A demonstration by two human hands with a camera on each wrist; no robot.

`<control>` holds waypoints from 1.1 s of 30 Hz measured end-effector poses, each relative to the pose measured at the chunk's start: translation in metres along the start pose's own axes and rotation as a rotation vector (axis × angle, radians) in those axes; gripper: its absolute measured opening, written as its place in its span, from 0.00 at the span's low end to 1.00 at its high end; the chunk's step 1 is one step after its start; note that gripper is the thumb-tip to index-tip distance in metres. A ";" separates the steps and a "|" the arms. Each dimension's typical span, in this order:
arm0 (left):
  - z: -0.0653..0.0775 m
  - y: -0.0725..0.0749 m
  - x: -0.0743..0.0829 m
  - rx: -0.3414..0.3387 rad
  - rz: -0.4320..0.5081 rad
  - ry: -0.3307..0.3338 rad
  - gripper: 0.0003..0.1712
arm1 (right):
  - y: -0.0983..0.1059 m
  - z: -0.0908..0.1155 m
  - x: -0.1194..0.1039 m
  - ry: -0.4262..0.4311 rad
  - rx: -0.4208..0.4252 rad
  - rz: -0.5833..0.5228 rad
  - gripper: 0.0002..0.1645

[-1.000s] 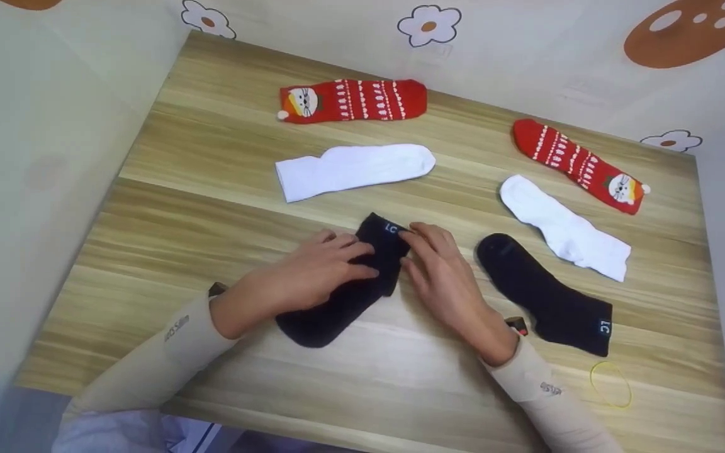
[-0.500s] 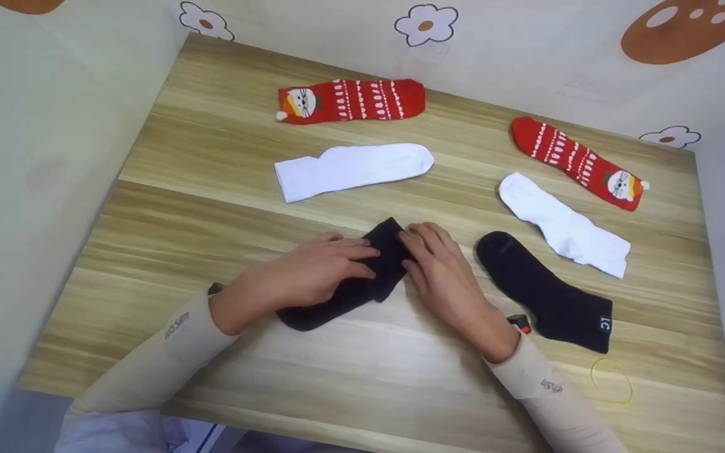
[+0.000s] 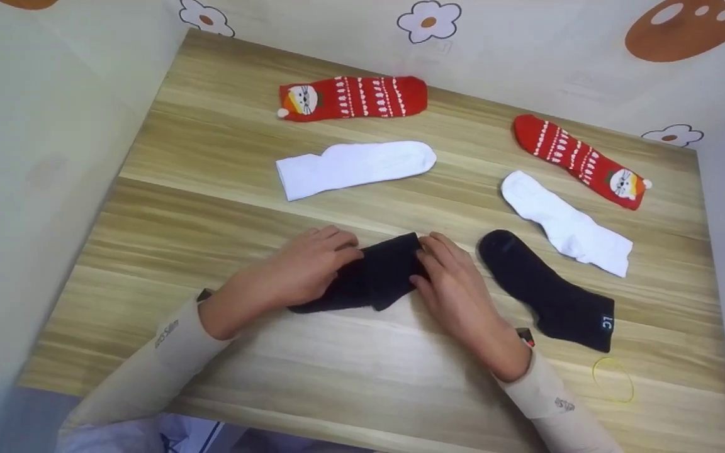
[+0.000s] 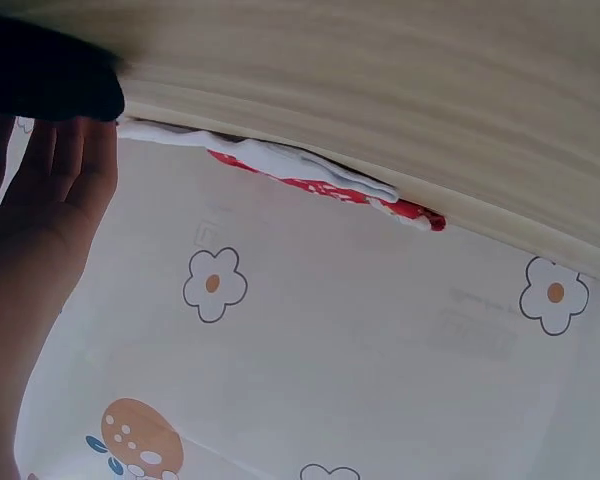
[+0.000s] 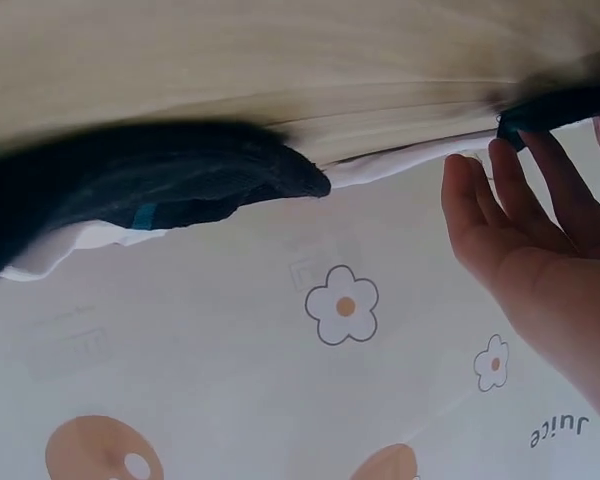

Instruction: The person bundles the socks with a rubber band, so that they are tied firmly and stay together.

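A black sock lies bunched crosswise on the wooden table between my two hands. My left hand rests on its left part, and the straight fingers touch the dark cloth. My right hand presses against the right end of the held sock with its fingertips. A second black sock, marked in teal at the cuff, lies flat just right of the right hand.
Two white socks and two red patterned socks lie farther back. A yellow rubber band sits at the front right. Flower-patterned walls close the table at the back and sides.
The black sock's cuff end, which pointed away from me, has been brought down, and the sock now lies shorter and crosswise. Both hands shifted slightly toward me with it.
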State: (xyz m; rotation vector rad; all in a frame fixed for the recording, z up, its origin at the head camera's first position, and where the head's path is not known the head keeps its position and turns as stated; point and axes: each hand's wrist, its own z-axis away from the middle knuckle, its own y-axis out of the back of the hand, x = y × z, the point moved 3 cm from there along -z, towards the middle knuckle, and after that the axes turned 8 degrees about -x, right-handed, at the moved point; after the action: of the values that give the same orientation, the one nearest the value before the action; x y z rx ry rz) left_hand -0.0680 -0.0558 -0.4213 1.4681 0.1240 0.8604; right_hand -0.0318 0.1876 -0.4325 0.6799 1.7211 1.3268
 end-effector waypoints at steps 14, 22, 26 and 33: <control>0.004 0.001 -0.008 -0.026 0.069 0.074 0.19 | 0.004 0.035 0.008 -0.003 0.119 0.010 0.20; 0.003 0.000 -0.008 -0.026 0.075 0.100 0.19 | 0.009 0.051 0.013 -0.077 0.111 0.011 0.20; 0.002 -0.001 -0.008 -0.014 0.060 0.115 0.18 | 0.011 0.058 0.015 -0.125 0.098 0.011 0.20; 0.000 -0.006 -0.007 0.014 0.037 0.144 0.17 | 0.014 0.068 0.020 -0.202 0.098 0.013 0.21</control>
State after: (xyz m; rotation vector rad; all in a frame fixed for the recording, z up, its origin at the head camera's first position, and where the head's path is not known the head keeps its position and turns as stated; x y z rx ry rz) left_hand -0.0701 -0.0592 -0.4296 1.4243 0.2113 0.9977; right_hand 0.0159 0.2419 -0.4305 0.8521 1.6282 1.1465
